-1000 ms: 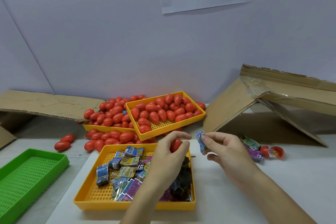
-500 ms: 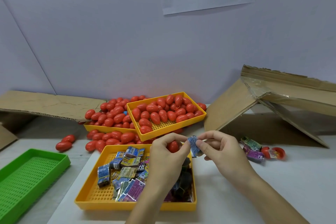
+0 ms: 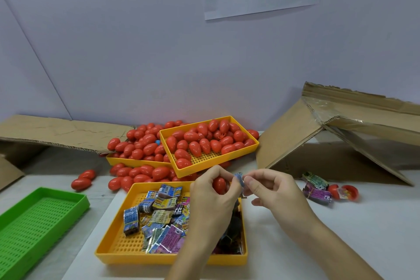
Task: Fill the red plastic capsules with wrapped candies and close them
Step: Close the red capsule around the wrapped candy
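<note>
- Nearest of all, the yellow candy tray [image 3: 118, 248] sits on the white surface [image 3: 341, 223], its right half heaped with wrapped candies [image 3: 162, 213] in blue, yellow and purple foil.
- Off to the near left, a green perforated tray [image 3: 34, 223] lies at an angle.
- Above the far end of the candy tray, the left hand [image 3: 212, 198] curls its fingers round a red capsule [image 3: 219, 185], which peeks out between thumb and forefinger.
- Right against it, the right hand [image 3: 276, 193] pinches a small blue wrapped candy [image 3: 239, 178] at its fingertips, the candy touching the left thumb just beside the capsule.
- Whether the held capsule is open is hidden by the fingers.
- To the right on the surface, two loose candy packs [image 3: 317, 190] lie next to an opened capsule [image 3: 346, 192] with something colourful inside.
- Further back, loose red capsules [image 3: 141, 174] spill across the surface, with two strays [image 3: 83, 180] out on the left.
- Behind those, a yellow tray [image 3: 211, 161] of closed capsules rests tilted on a second yellow tray [image 3: 134, 162], also piled high.
- Cardboard flaps frame the far scene, a flat one on the left [image 3: 56, 132] and a folded box on the right [image 3: 341, 134].
- On the far wall, a paper notice [image 3: 261, 0] with a red bar hangs.
</note>
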### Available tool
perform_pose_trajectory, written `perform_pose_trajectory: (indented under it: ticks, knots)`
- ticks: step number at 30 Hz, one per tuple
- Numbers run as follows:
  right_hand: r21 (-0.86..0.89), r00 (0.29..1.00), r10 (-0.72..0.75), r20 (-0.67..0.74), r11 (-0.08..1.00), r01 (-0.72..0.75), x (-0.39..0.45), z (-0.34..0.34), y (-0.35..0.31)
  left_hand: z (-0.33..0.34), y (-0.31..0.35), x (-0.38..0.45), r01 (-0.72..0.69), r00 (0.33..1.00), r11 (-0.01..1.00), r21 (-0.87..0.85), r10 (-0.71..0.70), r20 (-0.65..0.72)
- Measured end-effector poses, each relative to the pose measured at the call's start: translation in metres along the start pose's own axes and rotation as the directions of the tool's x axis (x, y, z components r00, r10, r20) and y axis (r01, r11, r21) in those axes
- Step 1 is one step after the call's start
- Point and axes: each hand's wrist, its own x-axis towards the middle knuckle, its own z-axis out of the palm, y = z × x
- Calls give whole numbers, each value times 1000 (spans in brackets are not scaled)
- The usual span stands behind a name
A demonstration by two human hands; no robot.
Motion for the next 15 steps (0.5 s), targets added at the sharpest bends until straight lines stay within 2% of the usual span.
perform_pose_trajectory:
  ticks: [6, 10, 15]
  knots:
    - [109, 998, 55, -24, 993, -52, 1, 0, -2, 0, -2, 1, -52, 999, 998, 45, 52, -4]
    - [142, 998, 56, -28, 988, -52, 0, 0, -3, -1, -5, 1, -140, 990, 978, 157, 144, -11]
    - [238, 975, 209, 80, 946, -222, 2, -1, -4, 0, -8, 2, -231, 970, 936, 267, 244, -14]
